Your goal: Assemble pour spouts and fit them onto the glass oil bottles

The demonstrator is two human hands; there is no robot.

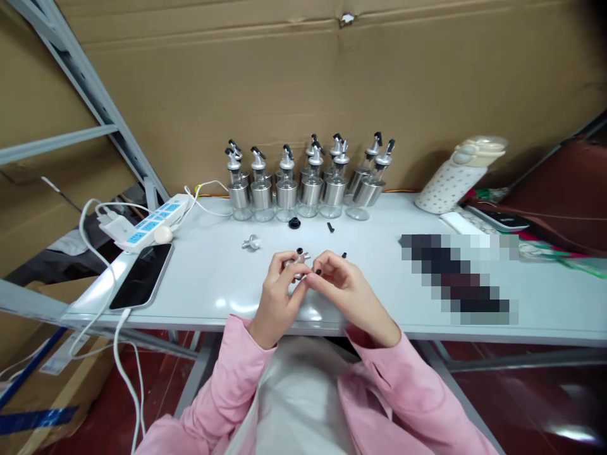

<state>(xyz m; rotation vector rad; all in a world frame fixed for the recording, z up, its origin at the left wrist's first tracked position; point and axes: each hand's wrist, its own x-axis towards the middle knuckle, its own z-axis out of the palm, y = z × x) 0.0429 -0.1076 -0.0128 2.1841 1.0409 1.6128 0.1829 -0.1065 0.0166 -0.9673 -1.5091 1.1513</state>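
My left hand (279, 294) is closed around a small silver pour spout (304, 258), partly hidden by the fingers. Against it, my right hand (344, 287) pinches a tiny black piece (318, 272); the fingertips of both hands meet just above the table's front edge. Another silver spout (252, 242) lies beyond my left hand. Farther back sit a round black stopper (294, 223) and a short black lever (331, 227). One more small black piece (344, 255) shows just behind my right hand.
Several glass bottles with steel sleeves and spouts (286, 193) stand at the back. To the left are a power strip (156, 221) and a charging phone (142, 276). A spotted flask (450, 180), a brown bag (559, 196) and a blurred-out dark item (455, 275) occupy the right.
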